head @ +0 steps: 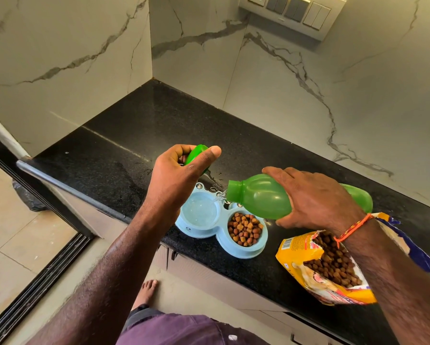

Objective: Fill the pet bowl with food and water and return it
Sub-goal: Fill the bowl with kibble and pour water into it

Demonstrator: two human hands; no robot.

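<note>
Head view: sole view, looking down on the black bench [139,125]
Landmark: pet bowl [221,221], light blue, two wells, near the front edge of the bench
Bowl contents: water in the left well, brown kibble [245,231] in the right well
Right hand [316,197]: wrapped round the green bottle [263,200], tipped on its side above and right of the bowl, mouth over the left well
Left hand [176,175]: curled round the green cap [196,153], held above and behind the bowl
Food bag [333,265]: yellow, torn open, lying right of the bowl
Step in hand: pouring water, judged near its end; food part looks done
Next move calls for: righting the bottle, capping it, then carrying the bowl level to avoid slopping
Hard to make out: thin water stream, water level, droplets behind the bowl
Hidden or cut off: bottle middle under the fingers, bowl's far rim behind the left hand, bag print, return spot out of sight
</note>
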